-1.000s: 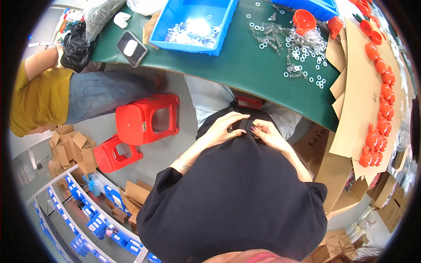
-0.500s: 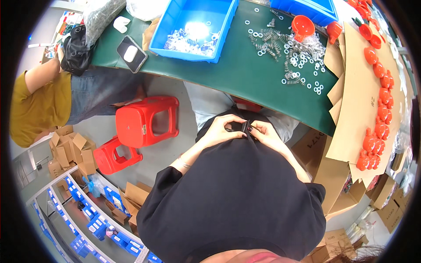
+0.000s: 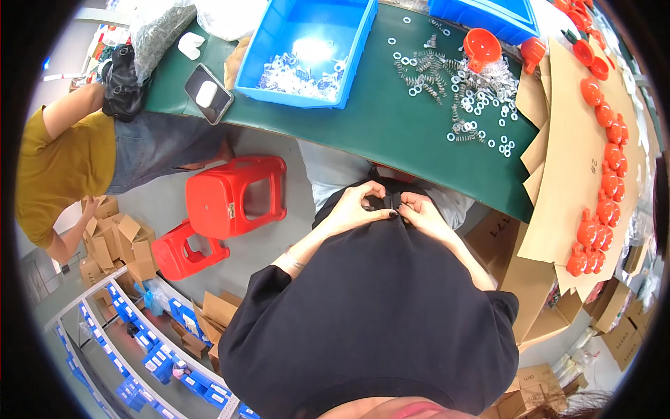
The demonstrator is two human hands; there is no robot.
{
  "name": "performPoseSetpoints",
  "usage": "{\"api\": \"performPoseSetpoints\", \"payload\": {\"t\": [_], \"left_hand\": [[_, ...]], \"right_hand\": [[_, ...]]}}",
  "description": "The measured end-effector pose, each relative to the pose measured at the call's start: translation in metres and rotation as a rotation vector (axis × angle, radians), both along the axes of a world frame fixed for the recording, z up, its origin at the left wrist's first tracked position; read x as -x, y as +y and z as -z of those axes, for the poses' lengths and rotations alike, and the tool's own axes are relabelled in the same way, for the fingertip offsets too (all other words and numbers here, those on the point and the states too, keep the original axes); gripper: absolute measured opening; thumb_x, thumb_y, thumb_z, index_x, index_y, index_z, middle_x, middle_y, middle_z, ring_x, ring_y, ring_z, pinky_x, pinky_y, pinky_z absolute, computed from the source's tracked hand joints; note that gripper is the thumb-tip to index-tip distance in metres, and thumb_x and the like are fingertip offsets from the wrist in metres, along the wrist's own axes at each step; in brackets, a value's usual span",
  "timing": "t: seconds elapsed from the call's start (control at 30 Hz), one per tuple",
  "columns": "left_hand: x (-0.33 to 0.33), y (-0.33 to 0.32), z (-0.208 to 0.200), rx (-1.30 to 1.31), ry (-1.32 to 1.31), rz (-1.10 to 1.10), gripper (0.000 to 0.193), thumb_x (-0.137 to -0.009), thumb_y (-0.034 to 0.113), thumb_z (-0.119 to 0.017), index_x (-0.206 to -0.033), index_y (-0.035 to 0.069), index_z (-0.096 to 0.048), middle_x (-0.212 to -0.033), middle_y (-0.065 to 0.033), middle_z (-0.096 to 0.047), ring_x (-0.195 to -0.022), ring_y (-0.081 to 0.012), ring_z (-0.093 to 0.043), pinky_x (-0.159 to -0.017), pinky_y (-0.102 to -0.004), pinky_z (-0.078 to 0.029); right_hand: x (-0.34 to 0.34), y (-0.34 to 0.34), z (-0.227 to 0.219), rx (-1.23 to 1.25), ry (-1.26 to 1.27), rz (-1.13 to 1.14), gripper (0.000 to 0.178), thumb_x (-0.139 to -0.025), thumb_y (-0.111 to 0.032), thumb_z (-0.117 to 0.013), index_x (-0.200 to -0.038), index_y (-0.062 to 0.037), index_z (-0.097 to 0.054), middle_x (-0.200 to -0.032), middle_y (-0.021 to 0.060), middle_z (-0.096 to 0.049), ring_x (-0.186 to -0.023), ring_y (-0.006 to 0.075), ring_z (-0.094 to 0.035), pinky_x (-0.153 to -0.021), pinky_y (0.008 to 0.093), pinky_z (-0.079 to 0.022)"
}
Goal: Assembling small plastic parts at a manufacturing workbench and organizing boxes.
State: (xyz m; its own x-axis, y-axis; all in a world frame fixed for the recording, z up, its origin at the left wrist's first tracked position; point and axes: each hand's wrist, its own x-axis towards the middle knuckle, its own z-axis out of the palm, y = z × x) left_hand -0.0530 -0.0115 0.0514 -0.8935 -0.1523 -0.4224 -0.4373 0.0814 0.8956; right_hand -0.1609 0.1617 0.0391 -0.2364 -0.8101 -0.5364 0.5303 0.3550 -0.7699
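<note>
Two hands, left hand [image 3: 352, 209] and right hand [image 3: 423, 213], fingers clamped on one black shirt hem [image 3: 388, 204].

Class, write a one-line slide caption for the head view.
Both hands, left and right, pinch black shirt fabric below a green table.
</note>
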Motion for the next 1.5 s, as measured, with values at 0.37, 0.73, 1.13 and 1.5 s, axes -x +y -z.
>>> {"api": "performPoseSetpoints", "payload": {"t": [0.37, 0.73, 1.13, 1.5], "left_hand": [[0.001, 0.0, 0.006, 0.218, 0.135, 0.196, 0.04, -0.067, 0.026, -0.077, -0.086, 0.002, -0.052, -0.081, -0.0076, -0.052, -0.068, -0.0195, -0.052, -0.061, -0.0313, -0.043], [0.002, -0.006, -0.004, 0.099, 0.156, 0.202, 0.025, -0.076, 0.012, -0.071, -0.095, 0.005, -0.056, -0.099, -0.0047, -0.054, -0.079, -0.0163, -0.054, -0.067, -0.0275, -0.045], [-0.001, -0.003, 0.007, 0.012, 0.194, 0.081, 0.017, -0.084, 0.015, -0.065, -0.086, 0.003, -0.053, -0.096, -0.0023, -0.052, -0.065, -0.0086, -0.042, -0.057, -0.0233, -0.039], [0.002, -0.004, -0.002, -0.13, 0.13, 0.061, 0.025, -0.079, 0.018, -0.071, -0.092, 0.004, -0.055, -0.102, -0.0033, -0.051, -0.077, -0.0103, -0.05, -0.065, -0.0233, -0.043]], "right_hand": [[0.009, -0.003, -0.009, -0.001, -0.199, 0.051, 0.024, -0.092, -0.03, -0.051, -0.097, -0.0065, -0.053, -0.066, -0.0052, -0.045, -0.051, 0.0022, -0.033, -0.046, 0.0181, -0.026], [0.001, -0.008, -0.003, 0.036, -0.077, -0.009, 0.022, -0.089, -0.016, -0.059, -0.102, 0.0001, -0.05, -0.084, 0.0013, -0.057, -0.074, 0.0034, -0.051, -0.064, 0.0196, -0.04], [-0.012, -0.003, 0.007, 0.108, 0.248, 0.321, 0.019, -0.092, -0.02, -0.055, -0.086, -0.0038, -0.047, -0.067, -0.0043, -0.044, -0.061, 0.0023, -0.038, -0.056, 0.0203, -0.033], [-0.006, 0.003, 0.006, 0.083, 0.038, 0.148, 0.016, -0.094, -0.018, -0.052, -0.092, -0.0028, -0.057, -0.085, -0.0036, -0.051, -0.074, 0.0025, -0.044, -0.065, 0.0188, -0.036]]}}
